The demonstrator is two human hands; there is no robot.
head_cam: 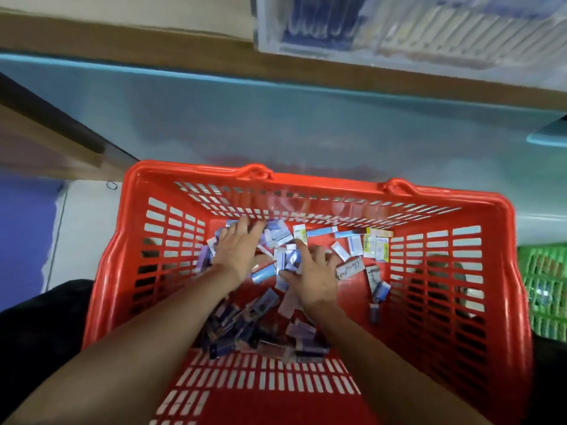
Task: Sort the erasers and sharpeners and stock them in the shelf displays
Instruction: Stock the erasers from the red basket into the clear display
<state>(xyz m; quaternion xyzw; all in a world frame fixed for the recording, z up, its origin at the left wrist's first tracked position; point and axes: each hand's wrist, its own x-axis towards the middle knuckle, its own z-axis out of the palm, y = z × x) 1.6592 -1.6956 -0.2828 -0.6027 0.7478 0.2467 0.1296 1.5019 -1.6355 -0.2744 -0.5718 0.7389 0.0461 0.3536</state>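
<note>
red basket, hands palm-down over erasers

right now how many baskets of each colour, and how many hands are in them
red basket: 1
green basket: 1
hands in the red basket, left hand and right hand: 2
total: 2 baskets, 2 hands

Pale-blue panel w/ brown wood trim above.

One red basket, two hands
</note>
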